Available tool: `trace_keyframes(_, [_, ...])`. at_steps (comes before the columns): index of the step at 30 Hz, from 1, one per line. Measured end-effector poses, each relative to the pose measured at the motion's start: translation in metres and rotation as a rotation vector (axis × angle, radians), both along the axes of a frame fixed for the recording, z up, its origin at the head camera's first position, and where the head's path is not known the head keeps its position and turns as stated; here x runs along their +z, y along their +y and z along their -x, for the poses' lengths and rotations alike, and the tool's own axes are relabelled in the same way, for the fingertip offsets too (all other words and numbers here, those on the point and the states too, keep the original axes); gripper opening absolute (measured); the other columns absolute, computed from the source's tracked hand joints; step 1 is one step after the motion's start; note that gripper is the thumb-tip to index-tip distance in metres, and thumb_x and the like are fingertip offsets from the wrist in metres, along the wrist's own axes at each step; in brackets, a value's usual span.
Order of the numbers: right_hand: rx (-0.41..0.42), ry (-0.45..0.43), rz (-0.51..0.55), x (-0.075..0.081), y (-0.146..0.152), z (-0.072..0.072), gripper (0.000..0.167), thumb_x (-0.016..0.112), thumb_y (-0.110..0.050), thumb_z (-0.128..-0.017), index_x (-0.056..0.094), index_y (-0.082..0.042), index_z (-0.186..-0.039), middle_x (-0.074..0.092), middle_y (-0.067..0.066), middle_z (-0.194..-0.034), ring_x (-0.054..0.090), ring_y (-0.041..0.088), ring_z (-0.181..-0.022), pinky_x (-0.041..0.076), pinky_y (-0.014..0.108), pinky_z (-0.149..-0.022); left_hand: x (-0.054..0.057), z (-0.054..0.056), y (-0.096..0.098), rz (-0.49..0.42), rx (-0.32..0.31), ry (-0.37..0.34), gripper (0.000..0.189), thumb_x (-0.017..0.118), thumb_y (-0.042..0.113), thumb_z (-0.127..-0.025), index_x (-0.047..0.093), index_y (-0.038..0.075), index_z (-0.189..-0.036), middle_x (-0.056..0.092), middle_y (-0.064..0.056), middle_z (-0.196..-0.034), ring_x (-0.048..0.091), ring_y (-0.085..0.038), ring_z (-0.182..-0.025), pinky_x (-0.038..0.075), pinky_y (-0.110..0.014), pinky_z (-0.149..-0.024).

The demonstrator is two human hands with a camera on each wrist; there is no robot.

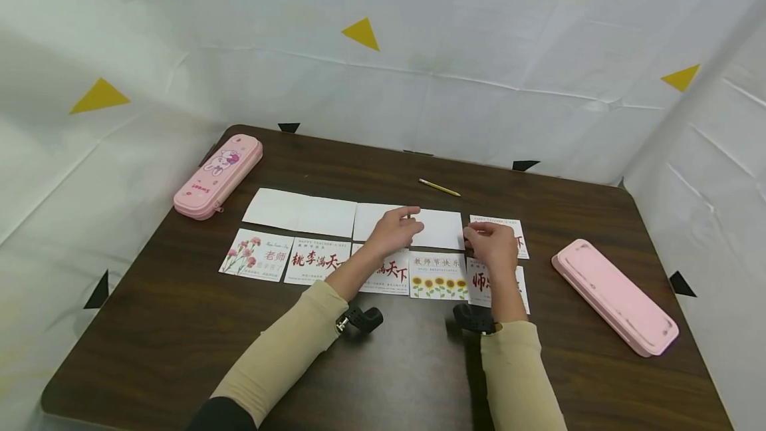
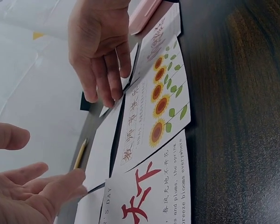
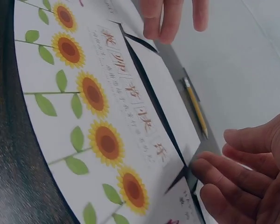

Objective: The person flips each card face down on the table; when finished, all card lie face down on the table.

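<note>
Forearms: beige fabric sleeves
Left arm: black cloth adjoining its sleeve
Wrists: black rounded cameras beside the sleeves

Free room lies on the wood-grain tabletop between the left sleeve and the right sleeve. A narrow lane separates the printed cards from the plain pink pencil case. Beyond the blank white cards, a yellow pencil obstructs; the rabbit-decorated pencil case bounds the left.

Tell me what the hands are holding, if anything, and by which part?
Nothing is held. The left hand is over the blank cards, and the right hand is at their right end; neither pinches one.
</note>
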State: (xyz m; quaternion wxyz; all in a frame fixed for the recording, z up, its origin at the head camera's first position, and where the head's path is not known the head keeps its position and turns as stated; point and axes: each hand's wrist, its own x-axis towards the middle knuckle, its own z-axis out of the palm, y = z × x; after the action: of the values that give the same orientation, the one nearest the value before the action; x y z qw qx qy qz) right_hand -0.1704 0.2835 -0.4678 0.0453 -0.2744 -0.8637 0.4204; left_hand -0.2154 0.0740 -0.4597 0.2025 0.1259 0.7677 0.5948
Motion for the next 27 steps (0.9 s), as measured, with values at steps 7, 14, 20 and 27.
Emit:
trace_keyframes(7, [-0.028, 0.082, 0.067, 0.012, 0.024, -0.011, 0.035, 0.063, -0.028, -0.095, 0.070, -0.005, -0.120, 0.071, 0.017, -0.109, 0.072, 0.026, -0.092, 0.052, 0.018, -0.061, 0.002, -0.002, 0.007, -0.006, -0.020, 0.051, 0.045, 0.054, 0.019, -0.097, 0.053, 0.007, -0.141, 0.062, -0.015, -0.130, 0.063, -0.031, -0.111, 0.052, -0.037, -0.088])
trace_keyframes(14, [-0.166, 0.055, -0.033, 0.014, 0.059, -0.025, 0.037, 0.060, -0.032, -0.096, 0.070, -0.007, -0.123, 0.069, 0.016, -0.115, 0.064, 0.031, -0.105, 0.046, 0.034, -0.080, 0.007, -0.009, 0.030, -0.057, -0.085, -0.041, 0.044, 0.056, 0.019, -0.096, 0.056, 0.007, -0.138, 0.063, -0.014, -0.127, 0.064, -0.035, -0.106, 0.055, -0.032, -0.080])
trace_keyframes(20, [-0.222, 0.011, -0.108, 0.009, 0.076, -0.030, 0.037, 0.059, -0.032, -0.096, 0.070, -0.009, -0.123, 0.067, 0.017, -0.121, 0.053, 0.037, -0.115, 0.039, 0.050, -0.088, 0.010, -0.013, 0.058, -0.073, -0.164, -0.147, 0.048, 0.057, 0.020, -0.099, 0.049, 0.003, -0.143, 0.058, -0.014, -0.133, 0.059, -0.031, -0.117, 0.056, -0.031, -0.082])
trace_keyframes(27, [-0.227, -0.049, -0.091, 0.005, 0.079, -0.033, 0.040, 0.058, -0.033, -0.096, 0.068, -0.008, -0.126, 0.062, 0.018, -0.128, 0.051, 0.040, -0.118, 0.037, 0.053, -0.093, 0.010, -0.010, 0.086, -0.138, -0.214, -0.325, 0.054, 0.059, 0.020, -0.099, 0.043, -0.001, -0.146, 0.054, -0.019, -0.138, 0.055, -0.032, -0.124, 0.054, -0.032, -0.088])
